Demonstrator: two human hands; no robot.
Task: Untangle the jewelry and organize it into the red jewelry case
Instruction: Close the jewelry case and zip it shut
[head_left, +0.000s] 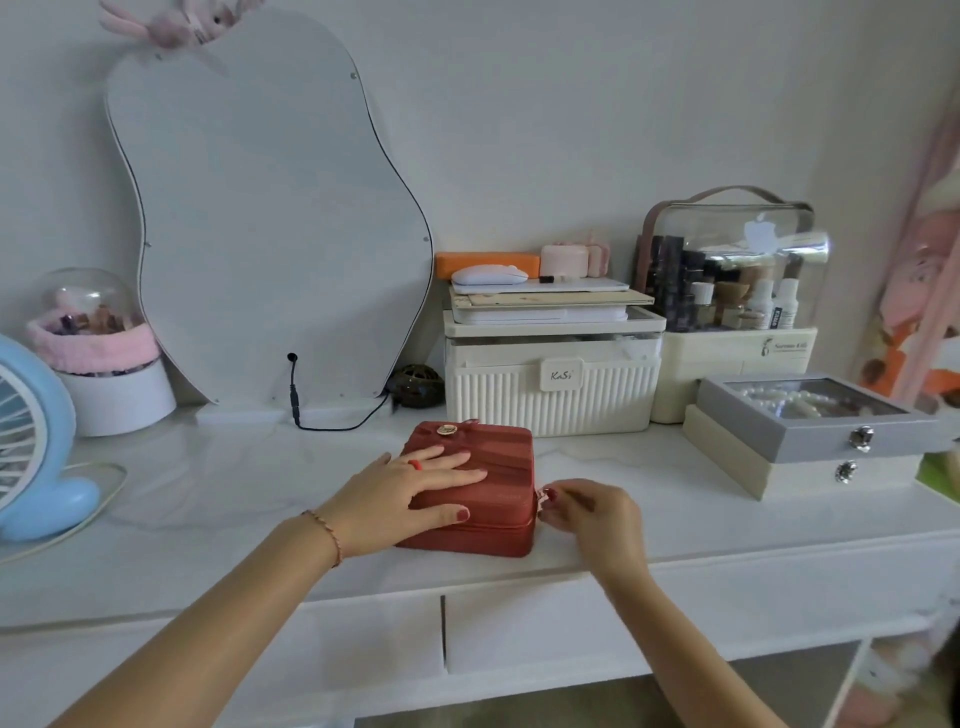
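The red jewelry case (483, 483) is still zipped: pressed flat-fingered by the left hand (410, 493), its zipper pull (544, 494) pinched by the right hand (587, 514); no jewelry sorted.

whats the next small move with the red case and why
Probably draw the zipper pull along the seam. The red case looks shut on the table, the left hand rests flat on its lid, and the right hand pinches the pull at its right side.
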